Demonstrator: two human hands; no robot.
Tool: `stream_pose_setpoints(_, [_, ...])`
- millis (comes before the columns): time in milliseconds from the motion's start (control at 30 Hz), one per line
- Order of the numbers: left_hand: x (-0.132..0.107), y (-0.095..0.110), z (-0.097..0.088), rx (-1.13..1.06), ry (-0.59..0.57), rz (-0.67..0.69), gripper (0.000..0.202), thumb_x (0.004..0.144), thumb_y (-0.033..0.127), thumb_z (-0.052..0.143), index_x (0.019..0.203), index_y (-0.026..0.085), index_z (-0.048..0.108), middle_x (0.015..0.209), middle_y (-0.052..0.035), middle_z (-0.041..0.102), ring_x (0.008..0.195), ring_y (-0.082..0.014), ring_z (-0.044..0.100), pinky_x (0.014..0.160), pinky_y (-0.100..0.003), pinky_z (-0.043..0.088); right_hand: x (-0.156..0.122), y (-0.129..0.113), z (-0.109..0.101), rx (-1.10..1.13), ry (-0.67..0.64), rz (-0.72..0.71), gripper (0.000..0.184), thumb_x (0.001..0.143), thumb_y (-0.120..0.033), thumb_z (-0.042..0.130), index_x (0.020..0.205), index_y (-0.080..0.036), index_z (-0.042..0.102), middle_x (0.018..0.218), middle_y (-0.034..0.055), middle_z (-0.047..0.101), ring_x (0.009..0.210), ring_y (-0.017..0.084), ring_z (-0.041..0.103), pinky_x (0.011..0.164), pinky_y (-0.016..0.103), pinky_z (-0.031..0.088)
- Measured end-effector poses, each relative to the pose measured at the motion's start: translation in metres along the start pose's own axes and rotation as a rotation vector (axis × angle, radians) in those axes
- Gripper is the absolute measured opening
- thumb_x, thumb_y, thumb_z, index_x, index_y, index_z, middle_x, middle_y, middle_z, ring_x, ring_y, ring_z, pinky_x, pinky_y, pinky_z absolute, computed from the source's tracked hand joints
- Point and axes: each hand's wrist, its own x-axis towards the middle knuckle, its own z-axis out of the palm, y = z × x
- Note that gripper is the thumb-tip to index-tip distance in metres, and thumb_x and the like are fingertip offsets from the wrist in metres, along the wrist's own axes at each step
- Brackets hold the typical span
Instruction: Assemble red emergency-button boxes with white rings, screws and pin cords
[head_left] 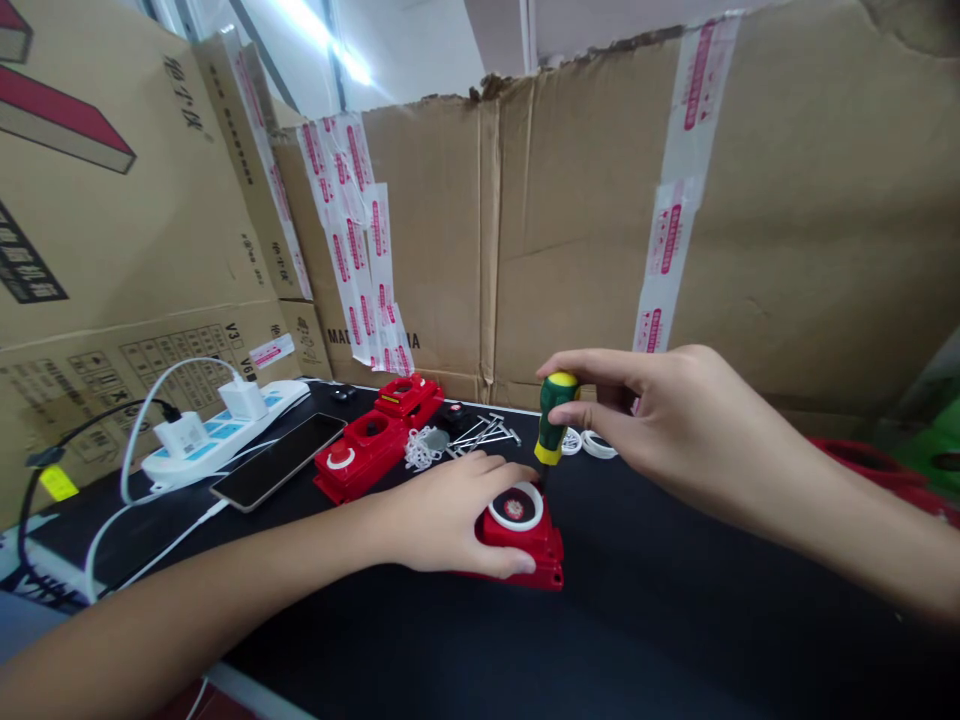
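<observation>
My right hand (611, 400) grips a screwdriver (553, 418) by its green and yellow handle, thumb and fingers around the top. The screwdriver stands nearly upright, its shaft pointing down at the far right edge of a red plastic housing (529, 548). Whether the tip sits in a screw is too small to tell. On top of the housing is a white ring (516, 507) around a dark disc with a red and white emblem. My left hand (457, 510) wraps around the housing's left side and holds it against the black table.
More red housings (371, 440) lie at the back left, beside white chain-like pieces (424, 448) and several metal T-shaped rods (487, 432). White rings (598, 445) lie behind the screwdriver. A phone (281, 465) and a power strip (225, 430) with cables are at left. Cardboard walls (585, 230) enclose the back.
</observation>
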Motion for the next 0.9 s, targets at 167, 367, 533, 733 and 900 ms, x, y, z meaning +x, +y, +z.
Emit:
stream_pose_setpoints(167, [0.0023, -0.0025, -0.0015, -0.013, -0.02, 0.026, 0.071, 0.087, 0.057, 0.081, 0.142, 0.019, 0.059, 0.129, -0.0148, 0.071, 0.117, -0.0352, 0.069, 0.104, -0.049, 0.055, 0.0019, 0.0055, -0.0028, 0.048, -0.084, -0.008, 0.029, 0.096, -0.045, 0.074, 0.119, -0.028, 0.076, 0.061, -0.0053, 0.063, 0.051, 0.014, 0.051, 0.049, 0.028, 0.039])
stream_pose_setpoints(367, [0.0025, -0.0037, -0.0027, -0.002, -0.037, 0.038, 0.073, 0.089, 0.058, 0.08, 0.145, 0.018, 0.057, 0.134, -0.0164, 0.07, 0.122, -0.0358, 0.067, 0.108, -0.049, 0.053, 0.0017, 0.009, -0.0059, 0.061, -0.206, 0.015, 0.035, 0.098, -0.055, 0.068, 0.121, -0.029, 0.07, 0.072, -0.0044, 0.07, 0.059, 0.015, 0.059, 0.053, 0.028, 0.044])
stream_pose_setpoints(533, [0.0016, -0.0037, -0.0028, -0.002, -0.036, 0.049, 0.069, 0.09, 0.058, 0.079, 0.144, 0.02, 0.057, 0.135, -0.0153, 0.07, 0.122, -0.0358, 0.067, 0.106, -0.049, 0.054, 0.0036, 0.0078, -0.0066, 0.117, -0.23, 0.037, 0.031, 0.098, -0.053, 0.069, 0.111, -0.026, 0.071, 0.076, -0.0025, 0.073, 0.063, 0.016, 0.062, 0.056, 0.028, 0.044])
stream_pose_setpoints(733, [0.0013, -0.0042, -0.0019, 0.009, -0.042, 0.036, 0.071, 0.09, 0.057, 0.079, 0.147, 0.021, 0.056, 0.14, -0.017, 0.067, 0.126, -0.0373, 0.066, 0.107, -0.051, 0.053, 0.0036, 0.0097, -0.0096, 0.122, -0.213, 0.007, 0.033, 0.098, -0.05, 0.069, 0.119, -0.024, 0.07, 0.077, -0.0021, 0.073, 0.065, 0.017, 0.064, 0.058, 0.028, 0.045])
stream_pose_setpoints(900, [0.0004, -0.005, -0.0016, -0.003, -0.047, 0.037, 0.068, 0.091, 0.057, 0.078, 0.145, 0.022, 0.057, 0.145, -0.0166, 0.065, 0.129, -0.0384, 0.065, 0.107, -0.052, 0.054, 0.0024, 0.009, -0.0093, 0.117, -0.2, -0.01, 0.031, 0.099, -0.047, 0.07, 0.121, -0.025, 0.07, 0.076, -0.0029, 0.072, 0.062, 0.015, 0.063, 0.056, 0.028, 0.043])
